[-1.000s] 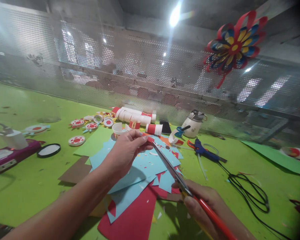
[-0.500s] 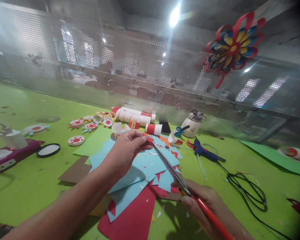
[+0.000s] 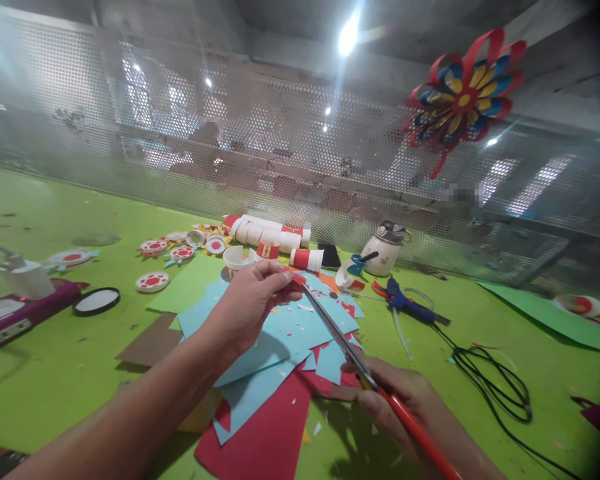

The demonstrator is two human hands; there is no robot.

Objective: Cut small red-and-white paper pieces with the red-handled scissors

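Observation:
Between the thumb and fingers of my left hand [image 3: 253,297] is a small piece of red paper [image 3: 299,280]. My right hand [image 3: 400,393] grips a pair of scissors [image 3: 336,333] with red handles. The blade tips touch or nearly touch the red paper; the blades look almost closed. Beneath both hands lie light blue paper sheets [image 3: 290,337], strewn with small red and white scraps. A red sheet [image 3: 265,427] sticks out below them toward me, and a brown sheet [image 3: 150,340] lies at the left.
Behind my left hand are paper cups [image 3: 307,259] and a stacked row of cups [image 3: 265,233]. Round red-and-white pieces [image 3: 153,281] sit at left, near a purple power strip [image 3: 30,313]. A blue glue gun [image 3: 407,300], its cord [image 3: 495,383] and a white bottle [image 3: 384,248] are at right.
Both hands, the red paper and the scissors stay in nearly the same place. The view has shifted very slightly, and the hanging paper flower at upper right appears slightly further left.

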